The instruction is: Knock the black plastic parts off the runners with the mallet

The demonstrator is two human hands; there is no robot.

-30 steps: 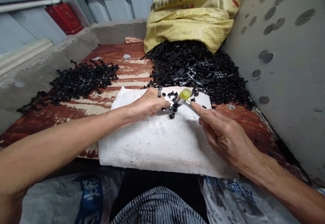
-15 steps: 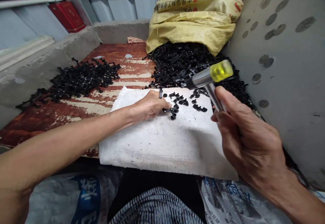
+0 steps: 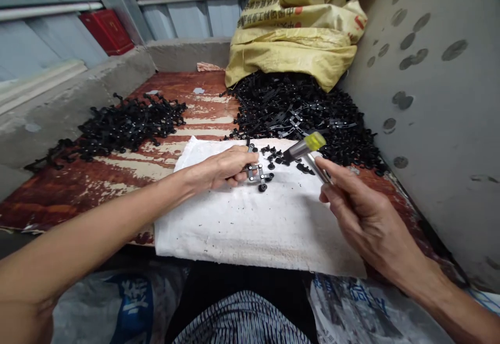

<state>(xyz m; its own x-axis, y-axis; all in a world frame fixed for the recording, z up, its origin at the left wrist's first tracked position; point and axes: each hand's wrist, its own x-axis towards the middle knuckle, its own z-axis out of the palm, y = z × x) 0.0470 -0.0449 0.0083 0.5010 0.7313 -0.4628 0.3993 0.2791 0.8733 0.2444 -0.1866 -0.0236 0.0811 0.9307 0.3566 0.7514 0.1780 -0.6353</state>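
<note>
My left hand (image 3: 230, 166) is closed on a black jointed linkage part (image 3: 257, 173) with round knobs at its ends, over a white cloth (image 3: 219, 224). My right hand (image 3: 363, 208) grips the metal handle of a small mallet (image 3: 300, 150). The mallet has a yellow face on one end and a black face on the other, its black end pointing toward the left hand and apart from the linkage. Several small black knobbed pieces (image 3: 272, 151) lie loose on the cloth between the two hands. The mallet head partly hides some of them.
Behind the cloth, a large heap of black linkage parts (image 3: 289, 104) spills from a yellow woven sack (image 3: 292, 47). A smaller heap (image 3: 128, 125) lies at left on the worn red-brown board (image 3: 207, 110). A grey panel (image 3: 425, 89) with dark round spots rises at right.
The mallet has come down and left, nearer the left hand. My left hand has turned, and the linkage now shows its grey metal bars upward.
</note>
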